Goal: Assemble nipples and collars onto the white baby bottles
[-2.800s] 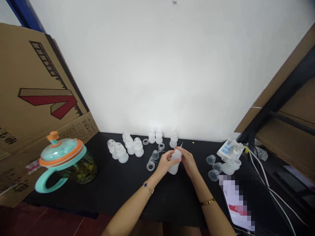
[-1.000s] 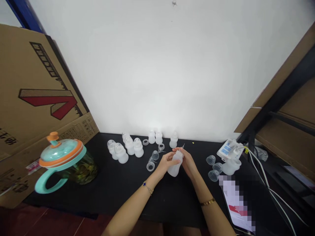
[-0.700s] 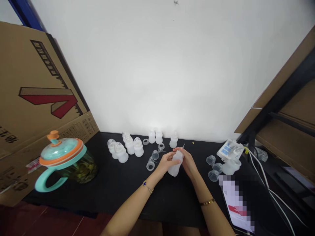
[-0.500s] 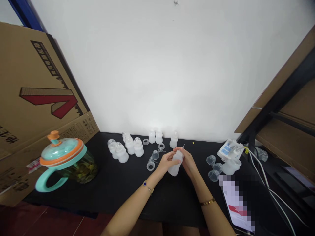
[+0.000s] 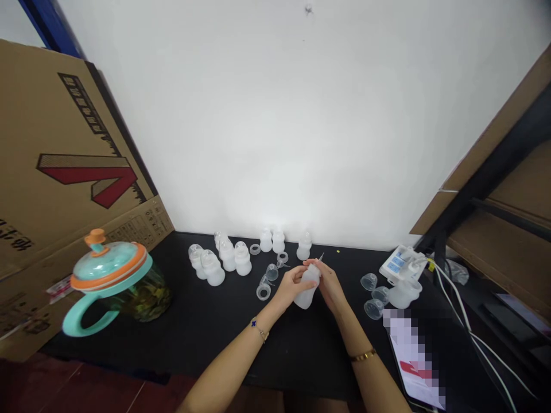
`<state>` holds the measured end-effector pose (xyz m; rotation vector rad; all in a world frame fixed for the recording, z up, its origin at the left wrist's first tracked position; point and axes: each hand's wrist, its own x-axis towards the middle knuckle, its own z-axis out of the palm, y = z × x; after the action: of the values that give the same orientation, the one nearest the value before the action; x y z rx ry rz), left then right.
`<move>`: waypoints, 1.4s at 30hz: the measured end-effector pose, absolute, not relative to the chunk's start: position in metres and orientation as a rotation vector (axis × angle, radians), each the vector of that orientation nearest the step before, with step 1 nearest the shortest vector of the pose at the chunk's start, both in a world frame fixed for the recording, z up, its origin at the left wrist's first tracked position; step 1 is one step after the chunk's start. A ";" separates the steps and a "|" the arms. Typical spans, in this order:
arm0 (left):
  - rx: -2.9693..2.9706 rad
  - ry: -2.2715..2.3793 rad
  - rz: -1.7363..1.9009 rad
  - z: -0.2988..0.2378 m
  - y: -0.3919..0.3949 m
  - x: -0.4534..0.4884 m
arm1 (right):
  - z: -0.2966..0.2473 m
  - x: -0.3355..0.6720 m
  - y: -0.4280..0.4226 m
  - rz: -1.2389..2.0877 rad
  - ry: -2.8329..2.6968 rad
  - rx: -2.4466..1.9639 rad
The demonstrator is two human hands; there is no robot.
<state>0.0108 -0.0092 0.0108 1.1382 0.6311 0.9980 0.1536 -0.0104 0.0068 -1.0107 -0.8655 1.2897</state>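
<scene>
Both hands meet over the middle of a black table. My left hand is wrapped round a translucent white plastic bottle, tilted with its neck up and to the right. My right hand is closed on the bottle's top end, where a thin pointed piece sticks out above the fingers. What the right fingers pinch there is too small to name. Just left of my left hand lie loose clear rings and caps.
Several white capped bottles stand at the table's back, against the white wall. A teal and orange lidded jug stands left before cardboard boxes. Clear cups, a white device with cables and a shelf frame are right.
The hands and bottle have stayed in nearly the same place; since 2.8 s ago the bottle has tilted slightly more. The view shifted a little.
</scene>
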 end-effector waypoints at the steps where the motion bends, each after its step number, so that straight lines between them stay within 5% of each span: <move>1: 1.136 0.631 1.000 0.010 -0.009 0.011 | 0.007 0.154 -0.010 1.288 -0.864 -1.011; 42: 1.365 0.747 1.093 -0.003 -0.009 0.016 | 0.006 0.152 -0.012 1.176 -0.847 -1.082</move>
<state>0.0163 -0.0089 -0.0028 1.3647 0.7466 1.0930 0.1521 -0.0119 0.0063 -1.0820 -0.8470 1.1762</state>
